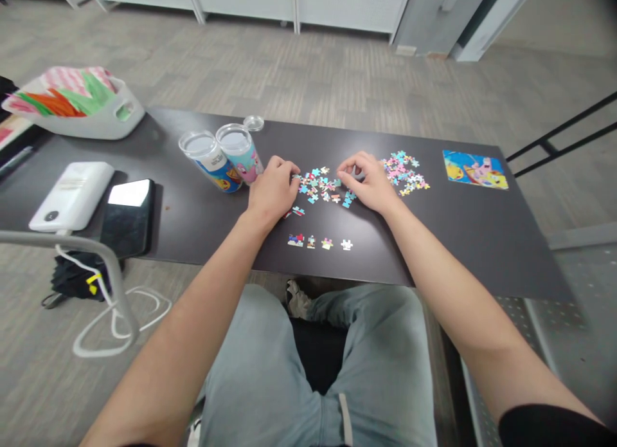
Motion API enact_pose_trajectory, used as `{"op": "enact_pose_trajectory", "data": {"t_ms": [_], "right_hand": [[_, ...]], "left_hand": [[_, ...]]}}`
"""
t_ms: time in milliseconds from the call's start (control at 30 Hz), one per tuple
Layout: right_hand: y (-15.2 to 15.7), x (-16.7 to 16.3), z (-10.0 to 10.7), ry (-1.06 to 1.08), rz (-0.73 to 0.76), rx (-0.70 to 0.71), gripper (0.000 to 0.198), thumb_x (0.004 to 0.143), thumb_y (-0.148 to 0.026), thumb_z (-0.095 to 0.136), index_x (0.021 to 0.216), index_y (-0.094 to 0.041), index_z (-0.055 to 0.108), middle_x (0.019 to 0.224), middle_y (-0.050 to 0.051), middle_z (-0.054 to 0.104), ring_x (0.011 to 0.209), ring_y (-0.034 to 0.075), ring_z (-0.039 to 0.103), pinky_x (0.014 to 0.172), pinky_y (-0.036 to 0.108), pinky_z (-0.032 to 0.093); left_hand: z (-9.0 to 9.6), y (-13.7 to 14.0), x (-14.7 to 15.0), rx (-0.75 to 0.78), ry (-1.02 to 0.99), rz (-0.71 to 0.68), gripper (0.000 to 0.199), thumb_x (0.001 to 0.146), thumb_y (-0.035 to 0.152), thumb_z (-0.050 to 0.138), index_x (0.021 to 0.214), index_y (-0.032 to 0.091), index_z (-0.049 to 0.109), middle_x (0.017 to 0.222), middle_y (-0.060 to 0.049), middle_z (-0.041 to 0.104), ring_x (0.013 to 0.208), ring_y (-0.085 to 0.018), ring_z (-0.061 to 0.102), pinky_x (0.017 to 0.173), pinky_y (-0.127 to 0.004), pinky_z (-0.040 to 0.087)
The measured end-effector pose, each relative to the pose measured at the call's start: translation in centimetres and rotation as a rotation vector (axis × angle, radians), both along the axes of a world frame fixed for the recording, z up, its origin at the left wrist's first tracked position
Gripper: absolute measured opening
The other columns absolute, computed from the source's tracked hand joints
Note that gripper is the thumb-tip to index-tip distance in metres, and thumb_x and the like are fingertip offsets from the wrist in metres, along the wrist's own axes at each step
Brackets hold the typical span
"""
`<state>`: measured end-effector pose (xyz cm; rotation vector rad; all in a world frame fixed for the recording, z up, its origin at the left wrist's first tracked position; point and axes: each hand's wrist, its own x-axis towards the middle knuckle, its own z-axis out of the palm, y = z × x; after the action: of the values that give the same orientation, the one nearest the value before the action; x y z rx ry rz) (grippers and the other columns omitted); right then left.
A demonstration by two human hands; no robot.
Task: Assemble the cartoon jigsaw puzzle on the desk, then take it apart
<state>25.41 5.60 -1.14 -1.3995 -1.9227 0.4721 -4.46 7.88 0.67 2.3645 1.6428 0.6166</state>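
A loose pile of small jigsaw puzzle pieces (315,186), mostly blue with red and white, lies on the dark table between my hands. My left hand (274,188) rests at the pile's left edge, its fingers curled and their tips partly hidden. From the right, my right hand (370,180) reaches in with thumb and forefinger brought together over the pieces; anything between them is too small to make out. A short row of separate pieces, including a joined red and blue cluster (295,240) and a white piece (346,244), lies nearer me.
Two clear-lidded printed canisters (241,154) stand beside my left hand, a loose lid (253,123) behind them. Pink and yellow pieces (402,170) and a cartoon picture card (475,170) lie rightward. Leftward are a phone (128,218), a white device (72,196) and a white basket (110,122).
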Motion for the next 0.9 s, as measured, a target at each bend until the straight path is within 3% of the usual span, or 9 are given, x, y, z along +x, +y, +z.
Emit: {"op": "enact_pose_trajectory", "data": {"t_ms": [100, 233, 400, 467, 567, 633, 733, 900], "right_hand": [[-0.5, -0.5, 0.4, -0.020, -0.008, 0.000, 0.017, 0.115, -0.047, 0.072, 0.116, -0.034, 0.082, 0.123, 0.012, 0.085, 0.122, 0.040, 0.074, 0.123, 0.065, 0.054], [-0.9, -1.0, 0.4, -0.034, -0.005, 0.030, 0.015, 0.115, -0.045, 0.072, 0.115, -0.033, 0.081, 0.121, 0.011, 0.085, 0.121, 0.040, 0.075, 0.123, 0.065, 0.052], [-1.3, -2.0, 0.0, 0.016, 0.054, 0.065, 0.018, 0.111, -0.050, 0.083, 0.115, -0.032, 0.083, 0.116, 0.007, 0.086, 0.115, 0.038, 0.075, 0.121, 0.064, 0.049], [-1.7, -2.7, 0.1, 0.054, 0.142, 0.052, 0.028, 0.114, -0.061, 0.084, 0.118, -0.033, 0.085, 0.117, 0.007, 0.087, 0.111, 0.037, 0.075, 0.120, 0.062, 0.049], [-2.3, -3.9, 0.2, 0.132, 0.293, 0.014, 0.048, 0.117, -0.080, 0.080, 0.121, -0.033, 0.086, 0.116, 0.006, 0.089, 0.106, 0.035, 0.076, 0.117, 0.059, 0.048], [-2.6, -4.5, 0.2, 0.183, 0.369, -0.001, 0.060, 0.117, -0.091, 0.077, 0.120, -0.032, 0.087, 0.115, 0.006, 0.090, 0.101, 0.033, 0.075, 0.114, 0.056, 0.048], [-2.9, -5.1, 0.2, 0.228, 0.418, -0.005, 0.069, 0.116, -0.098, 0.074, 0.115, -0.031, 0.086, 0.114, 0.005, 0.090, 0.096, 0.031, 0.073, 0.110, 0.054, 0.048], [-3.3, -5.4, 0.0, 0.231, 0.466, 0.003, 0.064, 0.118, -0.092, 0.075, 0.105, -0.030, 0.081, 0.107, 0.004, 0.084, 0.093, 0.029, 0.069, 0.109, 0.054, 0.048]], "left_hand": [[-0.1, 0.5, 0.0, 0.002, -0.012, 0.004, 0.012, 0.109, 0.027, 0.074, 0.120, 0.027, 0.079, 0.135, -0.014, 0.082, 0.120, -0.035, 0.081, 0.106, -0.054, 0.069], [1.1, -0.1, 0.1, -0.063, -0.052, 0.044, 0.015, 0.107, 0.021, 0.078, 0.121, 0.027, 0.077, 0.132, -0.013, 0.089, 0.119, -0.035, 0.083, 0.108, -0.053, 0.067], [3.3, -3.1, -0.2, -0.176, -0.435, -0.009, 0.009, 0.107, 0.028, 0.086, 0.116, 0.026, 0.084, 0.117, -0.006, 0.093, 0.102, -0.026, 0.082, 0.099, -0.042, 0.066], [3.7, -4.5, -0.3, -0.261, -0.647, -0.033, 0.027, 0.102, 0.047, 0.099, 0.108, 0.025, 0.085, 0.108, -0.005, 0.092, 0.098, -0.025, 0.081, 0.094, -0.040, 0.068], [3.6, -6.5, -0.5, -0.385, -0.887, 0.013, 0.068, 0.076, 0.078, 0.117, 0.099, 0.025, 0.081, 0.105, -0.006, 0.090, 0.096, -0.025, 0.080, 0.082, -0.038, 0.070], [3.3, -7.6, -0.6, -0.439, -0.974, 0.056, 0.080, 0.062, 0.085, 0.122, 0.096, 0.025, 0.080, 0.103, -0.005, 0.088, 0.094, -0.025, 0.079, 0.075, -0.036, 0.069], [2.7, -9.0, -0.7, -0.442, -0.976, 0.046, 0.081, 0.061, 0.085, 0.123, 0.095, 0.025, 0.082, 0.098, -0.004, 0.086, 0.090, -0.023, 0.077, 0.071, -0.033, 0.064], [1.7, -10.5, -1.7, -0.407, -0.901, 0.027, 0.071, 0.072, 0.084, 0.119, 0.095, 0.026, 0.086, 0.098, -0.005, 0.090, 0.090, -0.023, 0.079, 0.085, -0.037, 0.063]]}}
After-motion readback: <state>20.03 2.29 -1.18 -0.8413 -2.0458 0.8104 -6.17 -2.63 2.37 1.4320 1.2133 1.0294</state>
